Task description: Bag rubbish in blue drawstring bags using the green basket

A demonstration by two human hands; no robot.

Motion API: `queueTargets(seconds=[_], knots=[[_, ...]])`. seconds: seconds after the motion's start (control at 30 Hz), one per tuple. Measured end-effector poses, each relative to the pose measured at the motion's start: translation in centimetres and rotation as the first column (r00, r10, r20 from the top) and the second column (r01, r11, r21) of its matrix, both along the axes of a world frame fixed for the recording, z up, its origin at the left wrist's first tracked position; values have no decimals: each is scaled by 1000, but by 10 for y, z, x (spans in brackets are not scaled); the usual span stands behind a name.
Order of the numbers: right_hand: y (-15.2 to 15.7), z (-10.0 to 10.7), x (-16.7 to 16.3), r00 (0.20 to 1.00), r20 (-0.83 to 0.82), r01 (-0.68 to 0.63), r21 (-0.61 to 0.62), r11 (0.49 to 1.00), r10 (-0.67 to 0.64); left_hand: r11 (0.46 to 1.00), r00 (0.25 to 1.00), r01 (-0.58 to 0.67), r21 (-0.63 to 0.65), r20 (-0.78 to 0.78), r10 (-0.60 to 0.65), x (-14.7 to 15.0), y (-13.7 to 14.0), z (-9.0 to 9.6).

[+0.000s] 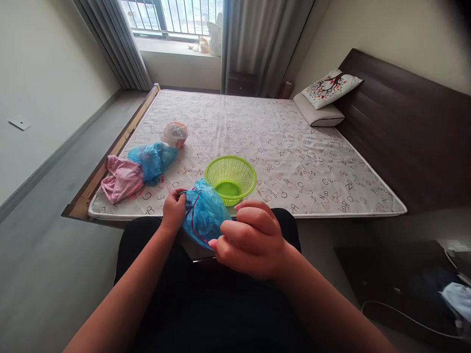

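Two hands, our left hand (173,210) and right hand (250,240), each grip closed on a blue bag (203,214) at lower centre, just before a green basket (230,179) on the bed (294,162).

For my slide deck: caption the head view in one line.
Both hands, left and right, hold a blue bag before a green basket on the mattress.

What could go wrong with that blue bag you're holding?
The blue plastic bag looks thin, and both the left hand and the right hand grip it, so a hard pull might tear it along the red line. It is held over the lap, off the mattress, so anything slipping out could fall to the floor. The green basket sits close to the mattress edge and might get knocked off.
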State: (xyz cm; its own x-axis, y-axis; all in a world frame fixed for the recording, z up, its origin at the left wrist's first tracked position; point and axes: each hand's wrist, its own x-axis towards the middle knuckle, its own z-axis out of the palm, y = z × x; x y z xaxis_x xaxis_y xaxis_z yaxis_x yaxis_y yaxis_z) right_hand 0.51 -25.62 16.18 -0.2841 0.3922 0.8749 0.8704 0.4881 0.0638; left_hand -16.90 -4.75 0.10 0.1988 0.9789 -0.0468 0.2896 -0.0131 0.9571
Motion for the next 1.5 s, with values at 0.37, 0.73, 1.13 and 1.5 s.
queueTargets(seconds=[0.37,0.73,1.13,1.5], knots=[[74,-118,5,813,-228,39,-897,441,-536,959,931,282,40,-253,-263,4,-9,103],[77,-90,88,203,-696,-566,-657,498,-688,874,641,481,-64,-654,-401,-51,47,140],[109,-93,-7,739,-283,60,-876,478,-611,871,815,478,-116,-311,-489,-11,-24,173],[106,-88,49,385,-589,-149,-800,582,-711,920,668,381,89,-714,-208,-48,12,110]])
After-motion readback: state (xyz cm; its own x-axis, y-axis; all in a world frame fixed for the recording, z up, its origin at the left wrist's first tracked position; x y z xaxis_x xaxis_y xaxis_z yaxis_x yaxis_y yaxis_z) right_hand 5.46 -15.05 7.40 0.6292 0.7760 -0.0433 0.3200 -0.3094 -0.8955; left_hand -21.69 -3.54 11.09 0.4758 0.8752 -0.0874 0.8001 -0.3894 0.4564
